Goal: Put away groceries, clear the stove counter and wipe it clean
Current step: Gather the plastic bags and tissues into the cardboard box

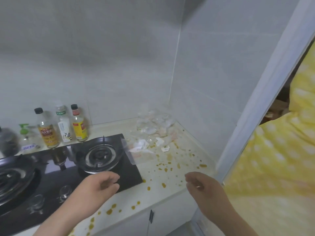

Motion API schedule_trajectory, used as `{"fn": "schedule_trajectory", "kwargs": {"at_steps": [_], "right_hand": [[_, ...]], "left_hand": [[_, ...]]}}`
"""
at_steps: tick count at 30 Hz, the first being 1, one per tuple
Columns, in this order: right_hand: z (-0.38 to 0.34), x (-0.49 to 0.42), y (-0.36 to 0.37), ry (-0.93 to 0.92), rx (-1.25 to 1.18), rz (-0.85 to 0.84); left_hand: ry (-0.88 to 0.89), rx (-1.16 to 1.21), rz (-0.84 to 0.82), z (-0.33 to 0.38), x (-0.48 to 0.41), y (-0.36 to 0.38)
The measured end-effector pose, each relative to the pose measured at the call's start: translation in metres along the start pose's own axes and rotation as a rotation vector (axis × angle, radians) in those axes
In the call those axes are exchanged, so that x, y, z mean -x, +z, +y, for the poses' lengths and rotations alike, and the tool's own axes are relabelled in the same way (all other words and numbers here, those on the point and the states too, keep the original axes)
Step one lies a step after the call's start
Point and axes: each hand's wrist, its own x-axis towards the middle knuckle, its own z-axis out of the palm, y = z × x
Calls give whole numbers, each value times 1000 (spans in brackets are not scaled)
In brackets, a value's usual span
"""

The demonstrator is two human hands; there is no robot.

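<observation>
Head view, near to far. Left hand (104,183): fingers loosely curled, holding nothing, over the front right corner of the stove (129,174). Right hand (199,184): fingers loosely curled, holding nothing, above the front edge of the counter (153,195). Counter: cream, spattered with orange-brown stains (163,185) right of the stove. Burner (99,155): bare, no pot. Pile of crumpled wrappers and scraps (153,126): back corner, against the wall. Three bottles (64,126): upright in a row behind the stove.
</observation>
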Motion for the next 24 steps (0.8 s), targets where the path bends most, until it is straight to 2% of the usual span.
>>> {"fn": "schedule_trajectory", "kwargs": {"at_steps": [12, 24], "right_hand": [[52, -180, -46, -62, 23, -156], [67, -279, -21, -76, 15, -214]], "left_hand": [[-24, -57, 99, 53, -131, 61], [-112, 16, 100, 34, -209, 67]]}}
